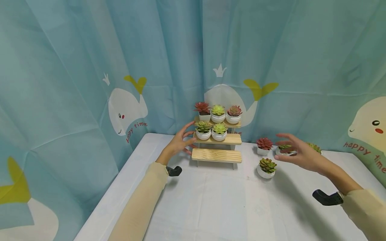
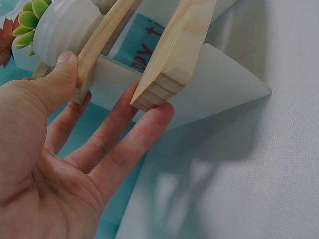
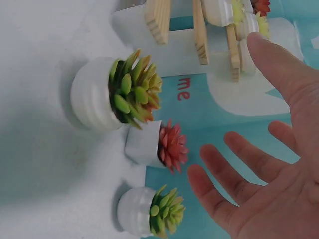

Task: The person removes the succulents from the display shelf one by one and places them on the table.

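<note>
My left hand is at the left end of a three-step wooden plant stand. In the left wrist view its thumb lies on the middle board, a fingertip shows beneath that board's end, and two more fingertips touch the end of the lowest board. Potted succulents stand on the upper two steps, among them a dark red one and a light green one. My right hand hovers with spread fingers, holding nothing, near a green succulent in a round white pot.
Right of the stand, a red succulent in a square pot stands on the white tablecloth. Two more green succulents are partly hidden behind my right hand. A blue whale-print curtain hangs behind the table.
</note>
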A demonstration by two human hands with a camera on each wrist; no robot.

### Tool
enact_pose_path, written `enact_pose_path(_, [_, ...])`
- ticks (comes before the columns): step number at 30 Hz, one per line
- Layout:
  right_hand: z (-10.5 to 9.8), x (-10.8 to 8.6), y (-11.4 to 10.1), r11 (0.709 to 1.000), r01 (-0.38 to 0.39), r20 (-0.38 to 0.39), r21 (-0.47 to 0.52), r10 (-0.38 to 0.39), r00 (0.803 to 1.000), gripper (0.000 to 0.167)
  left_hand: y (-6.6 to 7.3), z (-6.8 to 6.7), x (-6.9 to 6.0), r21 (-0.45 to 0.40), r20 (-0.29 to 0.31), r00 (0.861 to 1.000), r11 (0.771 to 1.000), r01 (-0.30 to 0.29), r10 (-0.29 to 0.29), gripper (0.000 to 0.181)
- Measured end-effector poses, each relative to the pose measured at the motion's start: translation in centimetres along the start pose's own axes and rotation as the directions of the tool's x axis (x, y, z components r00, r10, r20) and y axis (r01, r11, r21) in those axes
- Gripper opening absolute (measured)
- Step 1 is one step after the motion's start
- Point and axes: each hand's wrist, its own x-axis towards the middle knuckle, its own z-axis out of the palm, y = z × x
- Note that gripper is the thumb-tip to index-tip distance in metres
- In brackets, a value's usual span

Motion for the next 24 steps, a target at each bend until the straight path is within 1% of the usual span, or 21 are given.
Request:
enact_pose_path(6, [0.1,0.8,-0.7,1.0,0.014,-0.039,0.018,-0.013,0.999,0.076,-0.1,0.0,0.0,-0.005,-0.006,1.0,1.0,0.0,0.0,0.076])
enact_pose_path(9, [0.2,1.4,-1.2,1.0,0.017,-0.057,0.008,-0.016,0.998,0.076,0.0,0.0,0.0,-0.002,-0.008,1.0,1.0,-0.002,0.002,0.076])
enact_pose_path(13, [0.2,2.3,-2.0,1.0,0.013,-0.065,0.005,-0.013,0.998,0.077,0.0,0.1,0.0,-0.001,-0.013,1.0,1.0,-0.001,0.001,0.076])
enact_pose_path(24, [1.4,4.5,-3.7,0.998,0.02,-0.1,0.054,-0.015,0.995,0.08,0.0,0.2,-0.1,-0.004,-0.01,1.0,1.0,0.004,-0.004,0.076])
